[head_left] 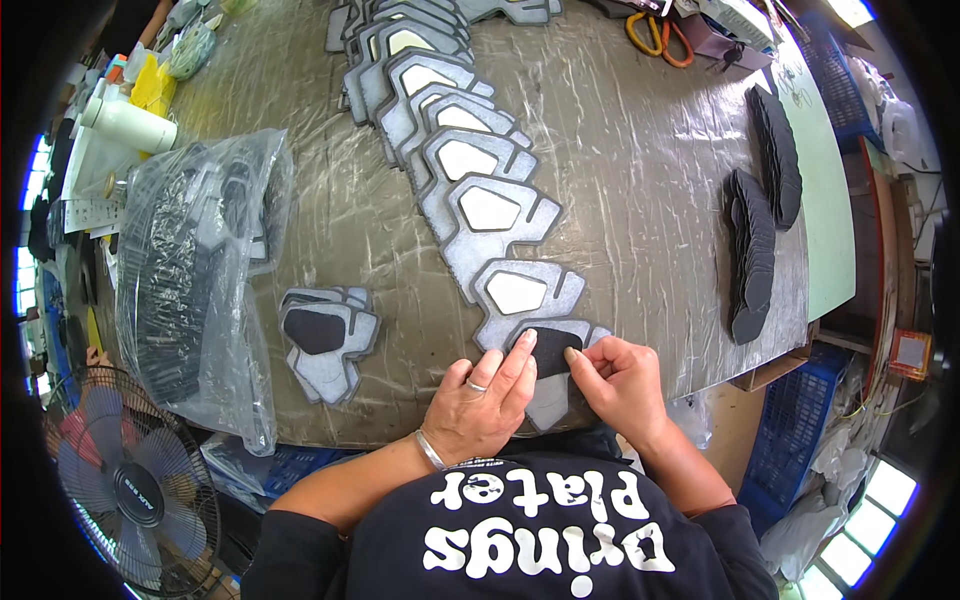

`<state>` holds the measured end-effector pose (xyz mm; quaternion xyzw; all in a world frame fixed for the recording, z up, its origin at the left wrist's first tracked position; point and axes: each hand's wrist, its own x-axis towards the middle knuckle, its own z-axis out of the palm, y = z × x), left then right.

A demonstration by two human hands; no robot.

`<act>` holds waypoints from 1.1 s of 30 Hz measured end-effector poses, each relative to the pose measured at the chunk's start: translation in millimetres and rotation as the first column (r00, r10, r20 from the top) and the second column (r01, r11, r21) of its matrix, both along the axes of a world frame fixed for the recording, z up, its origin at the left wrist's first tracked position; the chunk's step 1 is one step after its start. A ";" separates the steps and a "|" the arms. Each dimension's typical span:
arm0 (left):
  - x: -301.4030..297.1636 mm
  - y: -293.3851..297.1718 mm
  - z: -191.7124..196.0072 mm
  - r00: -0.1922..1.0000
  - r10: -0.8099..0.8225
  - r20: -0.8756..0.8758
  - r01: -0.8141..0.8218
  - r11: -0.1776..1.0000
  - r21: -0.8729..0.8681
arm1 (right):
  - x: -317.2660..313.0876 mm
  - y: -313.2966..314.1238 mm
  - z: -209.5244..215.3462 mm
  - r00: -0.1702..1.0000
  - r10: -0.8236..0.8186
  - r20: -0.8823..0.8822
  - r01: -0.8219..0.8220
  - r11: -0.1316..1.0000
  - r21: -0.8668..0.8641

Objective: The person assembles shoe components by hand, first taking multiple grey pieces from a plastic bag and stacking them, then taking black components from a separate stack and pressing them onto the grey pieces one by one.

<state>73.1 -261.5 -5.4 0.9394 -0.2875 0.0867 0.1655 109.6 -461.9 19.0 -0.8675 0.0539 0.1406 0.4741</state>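
Note:
Close to my body lies a grey shaped pad piece point(548, 405) with a dark edge. A black patch point(556, 352) covers its middle. My left hand point(487, 400) lies on the piece, fingers extended, fingertips at the patch's left edge. At the patch's right edge, my right hand point(620, 385) pinches it between thumb and bent forefinger. Just beyond, a similar grey piece point(568, 290) shows a white patch point(516, 292). To the left sits a grey piece point(330, 375) with a black patch point(315, 331) on it.
A long overlapping row of grey pieces point(432, 215) runs to the far edge. Two stacks of black patches point(750, 255) lie right. A clear plastic bag point(225, 310) of pieces, a white bottle point(130, 122) and a fan point(140, 490) are left; scissors point(660, 40) lie far right.

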 end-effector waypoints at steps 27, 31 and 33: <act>-4.4 1.6 14.5 0.995 0.062 -0.081 -0.046 0.983 0.177 | -34.8 -22.8 -5.3 0.646 0.715 0.269 -0.426 0.629 -0.650; -7.7 9.0 6.3 0.996 0.047 -0.077 -0.039 0.994 0.104 | -35.7 -18.3 -3.9 0.643 0.706 0.299 -0.367 0.626 -0.688; -10.2 13.9 6.5 0.998 -0.021 -0.060 0.025 0.998 0.059 | -35.3 -17.5 -4.6 0.637 0.708 0.307 -0.362 0.626 -0.691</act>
